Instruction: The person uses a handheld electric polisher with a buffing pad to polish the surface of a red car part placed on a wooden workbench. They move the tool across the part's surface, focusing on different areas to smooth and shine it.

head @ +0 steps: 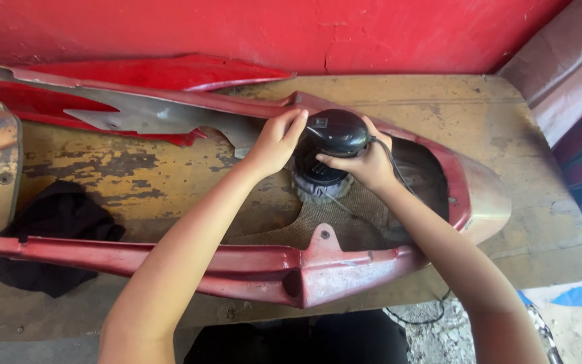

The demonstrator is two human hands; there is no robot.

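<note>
Two hands, left hand [276,143] and right hand [365,162], gripping black sander [335,135], red fairing [304,269], worn wooden bench [506,135], red wall [372,34]

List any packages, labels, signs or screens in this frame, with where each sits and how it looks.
Label: a small pale square mark on the domed black top of the power sander, between the left hand and right hand; too small to make out.
No packages, signs or screens show.
</note>
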